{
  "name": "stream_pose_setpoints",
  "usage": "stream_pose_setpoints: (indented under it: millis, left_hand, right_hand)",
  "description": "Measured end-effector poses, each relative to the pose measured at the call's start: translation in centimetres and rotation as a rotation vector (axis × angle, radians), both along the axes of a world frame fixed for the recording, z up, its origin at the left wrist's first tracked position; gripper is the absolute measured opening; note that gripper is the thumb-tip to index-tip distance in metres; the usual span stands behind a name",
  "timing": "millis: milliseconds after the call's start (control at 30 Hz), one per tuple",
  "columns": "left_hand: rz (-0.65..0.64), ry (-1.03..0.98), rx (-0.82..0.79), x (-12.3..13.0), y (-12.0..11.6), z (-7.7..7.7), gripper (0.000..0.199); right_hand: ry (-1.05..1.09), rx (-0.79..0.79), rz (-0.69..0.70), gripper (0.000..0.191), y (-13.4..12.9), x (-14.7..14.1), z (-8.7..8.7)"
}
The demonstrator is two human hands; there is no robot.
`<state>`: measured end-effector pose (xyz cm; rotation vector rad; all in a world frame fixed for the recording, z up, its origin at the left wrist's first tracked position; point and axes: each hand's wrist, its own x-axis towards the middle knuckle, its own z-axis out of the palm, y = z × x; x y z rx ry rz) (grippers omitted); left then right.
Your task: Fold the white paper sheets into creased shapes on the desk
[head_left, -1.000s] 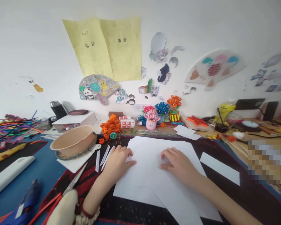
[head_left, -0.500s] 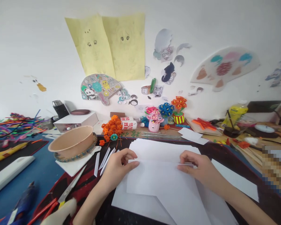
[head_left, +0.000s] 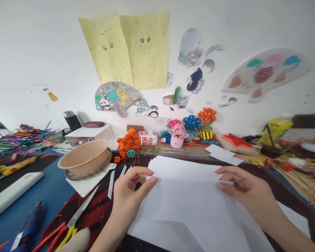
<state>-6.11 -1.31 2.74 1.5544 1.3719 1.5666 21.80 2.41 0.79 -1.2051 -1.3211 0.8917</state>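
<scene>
Left hand [head_left: 128, 190] and right hand [head_left: 253, 187] in pinch grip on a white sheet [head_left: 189, 199], scissors [head_left: 72, 220] nearby, orange flowers [head_left: 128, 140] beyond

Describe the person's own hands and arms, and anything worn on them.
The left hand and right hand are ungloved, with no rings visible. The left forearm and right forearm are bare to the picture's edge, without sleeves.

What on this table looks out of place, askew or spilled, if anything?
Two things, mildly. A bottle with red lettering lies on its side beside the loose orange flowers, though no spill shows. The white papers under the sheet held by the left hand and right hand are not squared: their edges stick out unevenly.
</scene>
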Motion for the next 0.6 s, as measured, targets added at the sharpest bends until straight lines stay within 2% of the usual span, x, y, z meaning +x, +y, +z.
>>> stream_pose_setpoints:
  millis: [167,367,500,600]
  left_hand:
    - [0.013,-0.087,-0.009,0.5,-0.2,0.2,0.010]
    - [-0.001,-0.237,-0.093,0.8,-0.4,1.0,0.014]
    - [-0.013,-0.213,-0.151,0.8,-0.2,1.3,0.018]
    - [0.001,-0.156,-0.153,0.8,0.0,1.3,0.021]
  right_hand:
    - [-0.013,-0.009,-0.015,0.029,-0.1,0.1,0.2]
    - [-0.002,-0.007,-0.040,0.030,-0.1,0.3,0.2]
    - [0.017,-0.017,-0.040,0.031,0.1,0.7,-0.1]
    - [0.035,-0.031,0.039,0.033,0.6,1.1,-0.6]
